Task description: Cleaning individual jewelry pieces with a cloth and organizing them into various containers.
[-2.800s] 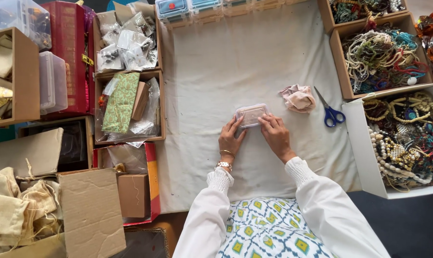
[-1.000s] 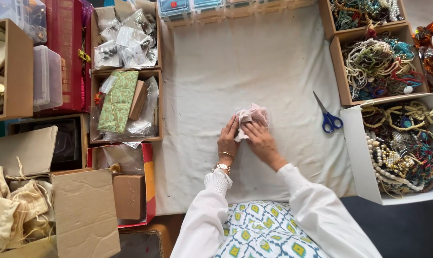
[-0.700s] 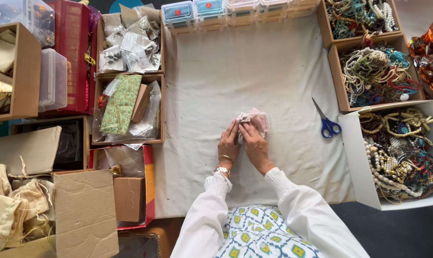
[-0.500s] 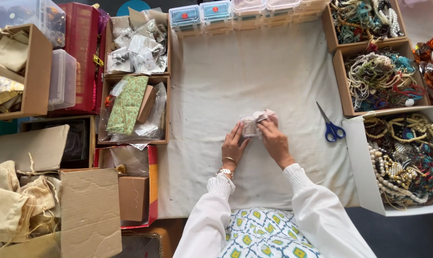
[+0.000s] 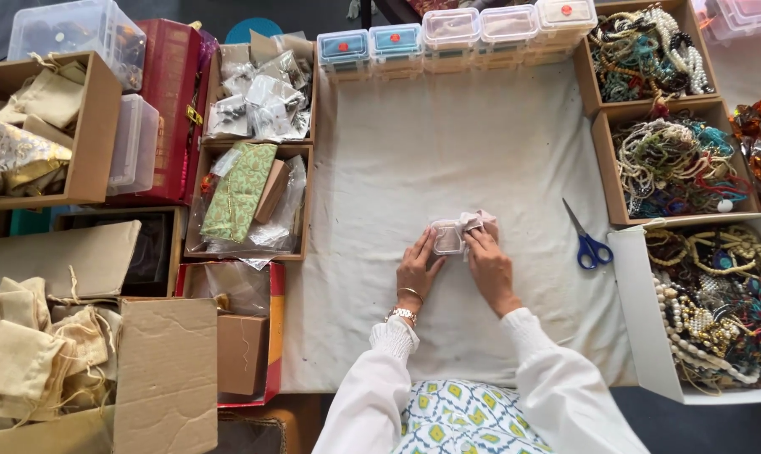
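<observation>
A small clear plastic packet (image 5: 447, 237) lies on the white cloth (image 5: 447, 151) in front of me. My left hand (image 5: 417, 274) pinches its left side with thumb and fingers. My right hand (image 5: 489, 267) holds the packet's right edge together with a crumpled pale pink cloth piece (image 5: 479, 222) bunched just above the fingers. Both hands rest low on the cloth, close together. What is inside the packet is too small to tell.
Blue-handled scissors (image 5: 588, 242) lie right of my hands. Boxes of bead necklaces (image 5: 674, 164) and a white tray of beads (image 5: 706, 303) line the right. Small lidded plastic boxes (image 5: 447, 35) stand at the back. Cardboard boxes with packets (image 5: 250, 197) and cloth pouches (image 5: 27, 353) fill the left.
The pink cloth piece, earlier lying apart to the right, has been picked up and brought to the packet. My hands now hold both together, slightly further from me.
</observation>
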